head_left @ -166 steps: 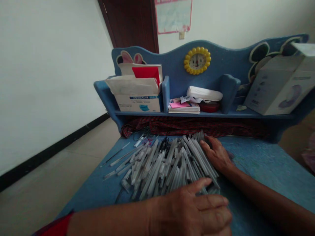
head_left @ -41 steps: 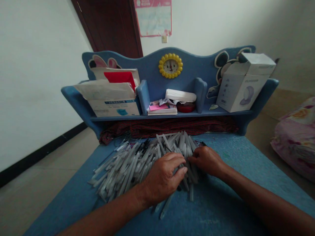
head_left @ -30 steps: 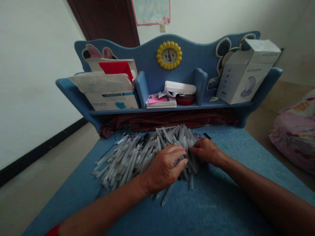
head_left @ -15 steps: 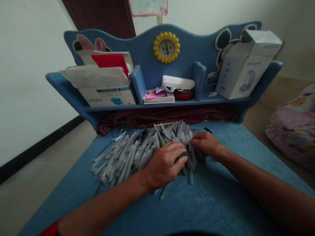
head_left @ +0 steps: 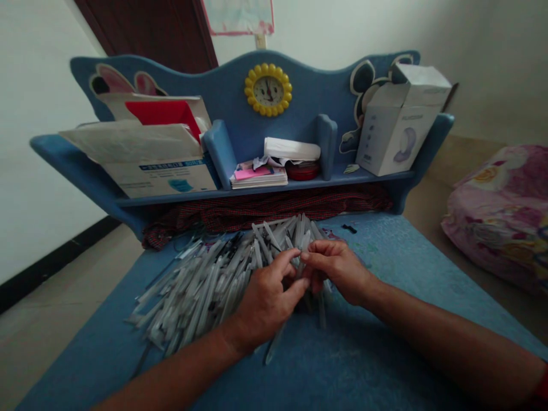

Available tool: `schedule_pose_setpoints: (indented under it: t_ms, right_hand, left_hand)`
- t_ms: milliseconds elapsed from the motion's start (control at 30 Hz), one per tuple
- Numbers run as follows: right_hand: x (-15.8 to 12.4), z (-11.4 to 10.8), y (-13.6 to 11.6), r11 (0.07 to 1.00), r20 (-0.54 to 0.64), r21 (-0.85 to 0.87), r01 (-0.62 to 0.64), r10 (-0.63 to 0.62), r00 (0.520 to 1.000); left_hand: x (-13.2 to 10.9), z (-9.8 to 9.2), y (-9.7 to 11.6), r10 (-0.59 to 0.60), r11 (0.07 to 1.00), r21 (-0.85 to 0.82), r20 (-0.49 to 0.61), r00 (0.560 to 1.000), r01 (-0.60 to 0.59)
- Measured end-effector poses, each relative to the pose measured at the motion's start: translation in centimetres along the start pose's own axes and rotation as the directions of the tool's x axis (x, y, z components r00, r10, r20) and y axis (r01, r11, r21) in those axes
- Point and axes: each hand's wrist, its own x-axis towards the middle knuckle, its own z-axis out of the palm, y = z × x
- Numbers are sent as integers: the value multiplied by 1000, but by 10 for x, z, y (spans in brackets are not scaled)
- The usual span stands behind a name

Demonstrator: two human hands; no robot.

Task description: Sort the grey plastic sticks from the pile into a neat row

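Observation:
A heap of long, narrow translucent plastic strips (head_left: 205, 279) lies across the blue tabletop; their exact kind is not clear. At the heap's right end my two hands meet. My right hand (head_left: 340, 268) pinches one translucent strip (head_left: 305, 242) between thumb and fingertips, its upper end pointing up. My left hand (head_left: 272, 294) is curled just beside it, thumb and index finger bent toward the same spot. What lies inside the left fingers is hidden.
Behind the heap stands a blue shelf (head_left: 171, 197) with a yellow flower clock (head_left: 268, 90), a mask box (head_left: 166, 177) and a white carton (head_left: 394, 131). A red-black checked cloth (head_left: 265, 208) runs beneath. One small black piece (head_left: 349, 228) lies on the table (head_left: 411, 257).
My right hand has come in from the heap's right edge to meet my left hand, now with a strip pinched upright. The whole view has shifted slightly, moving the shelf leftward.

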Motion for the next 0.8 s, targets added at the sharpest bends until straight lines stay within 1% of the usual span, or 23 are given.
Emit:
schedule_pose_setpoints:
  t_ms: [67,167,233,267,300,333,367,400,433,467,500,533,600,633,700,800]
  right_hand:
    - [-1,1,0,999,14,-33,8,-7,1000]
    - [0,-3,-2,992,27,-126,16,-13,1000]
    - [4,-12,-5,962,-2,-261,78,-82,997]
    - [8,-20,-7,920,-48,-372,123,-151,987]
    - [12,-30,-10,845,-114,-512,154,-244,963]
    - [17,-42,-12,727,-187,-669,154,-365,912]
    - [22,-55,-14,577,-261,-814,68,-467,845]
    - [27,-70,-15,434,-315,-898,-73,-519,795]
    - [32,-85,-16,320,-353,-925,-204,-527,773]
    - [35,-100,-15,255,-399,-916,-310,-503,766]
    - [38,-114,-14,225,-450,-893,-389,-448,773]
    - [40,-126,-13,215,-492,-871,-443,-386,780]
    - [43,-146,-10,217,-516,-856,-468,-335,788]
    - [44,-152,-8,222,-516,-856,-467,-317,796]
    - [45,-158,-6,228,-506,-861,-455,-294,811]
    - [48,-155,-4,218,-488,-871,-441,-260,834]
  left_hand:
    - [2,-2,1,-79,992,-92,37,996,82]
    - [6,-7,4,-161,973,-153,101,982,175]
    - [8,-9,6,-218,948,-210,126,968,240]
    - [9,-10,7,-253,925,-255,136,958,281]
    - [10,-11,8,-292,895,-307,149,945,325]
    - [11,-11,9,-331,857,-360,162,930,367]
    - [12,-12,10,-365,818,-408,175,914,405]
    - [12,-12,10,-392,782,-448,188,901,434]
    - [12,-12,10,-411,749,-483,199,890,454]
    - [13,-11,10,-422,720,-516,206,883,465]
    - [13,-11,11,-428,694,-547,211,879,469]
    - [13,-11,11,-427,672,-574,215,878,468]
    - [13,-11,12,-421,637,-617,225,879,463]
    - [13,-11,12,-417,624,-632,229,879,460]
    - [13,-12,13,-409,603,-654,238,881,457]
    - [14,-13,13,-401,585,-674,244,883,452]
